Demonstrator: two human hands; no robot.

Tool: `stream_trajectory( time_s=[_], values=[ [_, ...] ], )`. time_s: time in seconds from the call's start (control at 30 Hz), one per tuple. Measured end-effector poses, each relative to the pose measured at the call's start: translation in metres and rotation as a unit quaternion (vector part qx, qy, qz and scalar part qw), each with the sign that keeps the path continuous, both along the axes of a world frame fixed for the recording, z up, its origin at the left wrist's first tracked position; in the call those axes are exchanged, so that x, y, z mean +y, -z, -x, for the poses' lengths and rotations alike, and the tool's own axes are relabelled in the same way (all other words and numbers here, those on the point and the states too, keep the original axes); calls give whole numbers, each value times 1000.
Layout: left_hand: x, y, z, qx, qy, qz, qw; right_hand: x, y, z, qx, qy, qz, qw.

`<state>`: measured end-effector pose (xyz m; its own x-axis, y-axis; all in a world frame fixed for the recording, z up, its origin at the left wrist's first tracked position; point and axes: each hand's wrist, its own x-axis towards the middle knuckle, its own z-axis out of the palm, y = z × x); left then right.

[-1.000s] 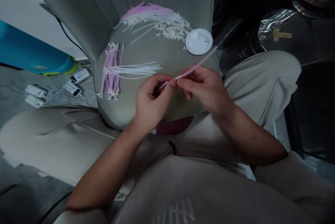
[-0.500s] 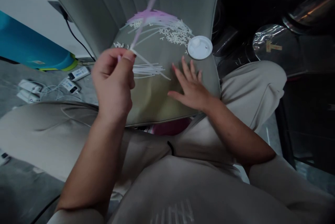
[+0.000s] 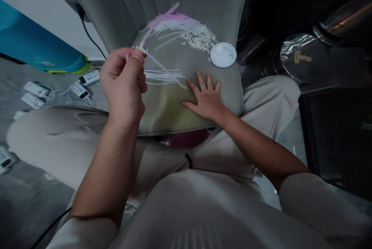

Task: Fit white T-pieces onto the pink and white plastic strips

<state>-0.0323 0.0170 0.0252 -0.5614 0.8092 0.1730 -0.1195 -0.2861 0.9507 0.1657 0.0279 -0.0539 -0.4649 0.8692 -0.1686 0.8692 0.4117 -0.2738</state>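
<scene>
My left hand [image 3: 123, 84] is raised over the chair seat, thumb and forefinger pinched on thin plastic straws. From the pinch a pink straw [image 3: 147, 35] points up and away, its far end bent, and a white straw [image 3: 158, 63] slants down to the right. Whether a connector joins them under my fingertips is hidden. My right hand [image 3: 207, 101] lies flat on the seat [image 3: 174, 115], fingers spread, holding nothing. Between the hands is a bundle of white straws [image 3: 165, 76]. Farther back lie pink straws [image 3: 180, 17] and many small white connector-like pieces [image 3: 199, 42].
A round white lid [image 3: 223, 56] with a white lump on it sits at the seat's right edge. Corded white devices [image 3: 80, 90] lie on the floor at left, near a blue object [image 3: 37, 43]. Shiny metal containers [image 3: 299, 57] stand at right.
The pink straw in my left hand has tilted lower, over the pink pile. My right hand has settled flat on the seat, slightly nearer me. The view has shifted slightly.
</scene>
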Motion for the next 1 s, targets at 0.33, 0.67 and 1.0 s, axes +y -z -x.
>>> stream_trajectory(
  time_s=[0.33, 0.67, 1.0],
  values=[
    [1, 4, 9, 7, -4, -32, 999, -7, -40, -56, 93, 47, -6, 994],
    [1, -1, 1, 25, 3, -10, 1000, -24, -32, -46, 10, 25, -17, 999],
    [-1, 4, 4, 49, 0, -2, 999, 4, -4, 1, -44, -16, 4, 999]
  ],
)
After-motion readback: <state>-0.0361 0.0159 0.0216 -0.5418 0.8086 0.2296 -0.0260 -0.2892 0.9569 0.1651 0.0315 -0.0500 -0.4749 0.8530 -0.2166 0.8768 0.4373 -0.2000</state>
